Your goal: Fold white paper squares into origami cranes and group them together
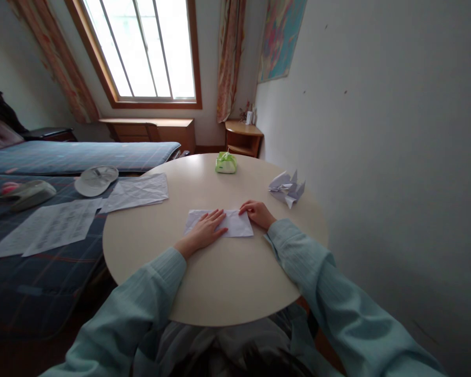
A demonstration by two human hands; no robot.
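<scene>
A round table, bearing paper, stands beside a bed.

Two hands, one sheet beneath them, one green packet, one round table, two curtains, one window

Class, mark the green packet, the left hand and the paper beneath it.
Green packet (226,163): head view, front side.
Left hand (205,229): head view, back of hand.
Paper (239,225): head view, bare part near its right end.

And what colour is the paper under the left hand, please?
The paper is white, best seen in the head view.
</scene>
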